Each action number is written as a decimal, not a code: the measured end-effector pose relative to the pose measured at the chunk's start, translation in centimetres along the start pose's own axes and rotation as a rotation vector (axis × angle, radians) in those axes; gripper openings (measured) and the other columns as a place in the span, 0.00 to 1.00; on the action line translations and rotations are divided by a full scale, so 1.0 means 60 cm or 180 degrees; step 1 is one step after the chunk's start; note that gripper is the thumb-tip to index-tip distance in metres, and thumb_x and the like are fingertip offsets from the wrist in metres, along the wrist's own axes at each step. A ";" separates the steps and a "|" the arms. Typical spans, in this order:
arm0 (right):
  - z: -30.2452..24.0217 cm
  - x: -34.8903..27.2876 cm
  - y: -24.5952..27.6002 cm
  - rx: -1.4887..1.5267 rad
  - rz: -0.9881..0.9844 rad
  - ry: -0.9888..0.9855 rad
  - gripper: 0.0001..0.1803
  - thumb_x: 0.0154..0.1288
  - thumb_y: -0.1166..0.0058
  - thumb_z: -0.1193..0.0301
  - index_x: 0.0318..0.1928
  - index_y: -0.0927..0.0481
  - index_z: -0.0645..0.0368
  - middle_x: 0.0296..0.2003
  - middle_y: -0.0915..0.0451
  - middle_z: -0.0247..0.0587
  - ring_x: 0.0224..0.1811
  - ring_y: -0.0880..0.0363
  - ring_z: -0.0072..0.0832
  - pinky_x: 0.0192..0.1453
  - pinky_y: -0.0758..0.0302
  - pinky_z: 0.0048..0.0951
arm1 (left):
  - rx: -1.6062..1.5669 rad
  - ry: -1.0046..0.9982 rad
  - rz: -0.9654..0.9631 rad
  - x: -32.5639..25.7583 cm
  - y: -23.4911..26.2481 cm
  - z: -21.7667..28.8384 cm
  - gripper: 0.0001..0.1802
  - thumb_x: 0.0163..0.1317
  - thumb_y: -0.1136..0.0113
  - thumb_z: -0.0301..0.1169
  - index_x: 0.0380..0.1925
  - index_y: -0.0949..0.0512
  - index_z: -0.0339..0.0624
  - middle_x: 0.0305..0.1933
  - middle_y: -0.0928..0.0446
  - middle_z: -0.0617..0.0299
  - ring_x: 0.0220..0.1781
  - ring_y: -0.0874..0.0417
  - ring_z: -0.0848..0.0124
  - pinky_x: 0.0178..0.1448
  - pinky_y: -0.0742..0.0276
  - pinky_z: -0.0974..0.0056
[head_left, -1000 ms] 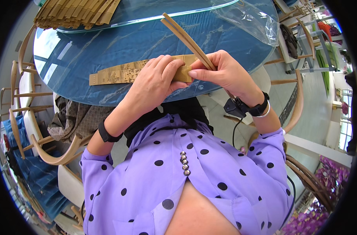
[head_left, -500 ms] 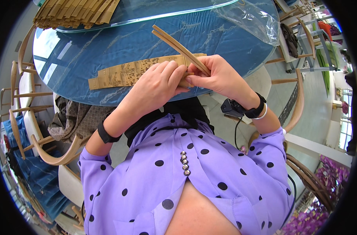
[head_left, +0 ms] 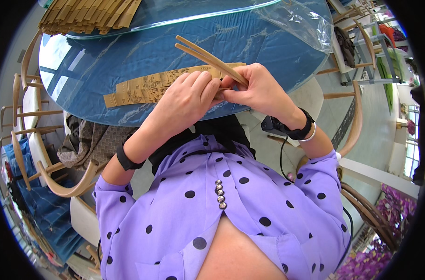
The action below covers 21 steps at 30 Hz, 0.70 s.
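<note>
My right hand (head_left: 261,91) is closed around a pair of wooden chopsticks (head_left: 207,57), whose free ends point up to the left and stand slightly apart. Close beside it, my left hand (head_left: 189,95) is closed on a printed brown paper chopstick sleeve (head_left: 123,98); the sleeve's left end sticks out past the knuckles. The fingertips of both hands meet at the sleeve's right end, which is mostly hidden. Another brown paper sleeve (head_left: 144,81) lies flat on the blue table (head_left: 249,42), just beyond my hands.
A heap of brown paper sleeves (head_left: 88,14) sits at the far left on a glass panel (head_left: 189,19). Clear plastic wrapping (head_left: 301,23) lies at the far right. Wooden chairs (head_left: 67,186) stand around the table, one with a patterned brown cloth (head_left: 93,145) on it.
The chopsticks' free ends have dropped slightly, swung left and spread apart. Less brown paper shows between my fingertips. My left hand has hardly moved.
</note>
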State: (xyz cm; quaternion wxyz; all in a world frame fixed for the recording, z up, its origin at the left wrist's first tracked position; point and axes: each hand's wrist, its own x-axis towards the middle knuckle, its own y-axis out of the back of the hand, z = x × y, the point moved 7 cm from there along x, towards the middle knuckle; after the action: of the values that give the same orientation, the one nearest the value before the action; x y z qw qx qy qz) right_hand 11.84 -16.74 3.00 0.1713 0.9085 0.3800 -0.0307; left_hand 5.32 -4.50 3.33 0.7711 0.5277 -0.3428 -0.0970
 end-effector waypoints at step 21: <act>-0.064 -0.121 0.069 -0.3383 0.1642 0.2039 0.17 0.63 0.31 0.58 0.34 0.19 0.59 0.23 0.27 0.36 0.23 0.27 0.31 0.24 0.32 0.31 | -0.0378 0.0149 0.0493 -0.007 0.032 -0.036 0.20 0.62 0.29 0.32 0.48 0.28 0.39 0.43 0.27 0.54 0.43 0.21 0.54 0.48 0.23 0.54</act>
State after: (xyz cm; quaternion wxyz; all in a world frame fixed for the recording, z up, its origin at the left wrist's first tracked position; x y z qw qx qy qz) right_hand 9.34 -23.10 9.13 0.4759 0.7265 0.1462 0.4736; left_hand 5.96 -1.88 4.39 0.8140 0.4551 -0.3581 -0.0449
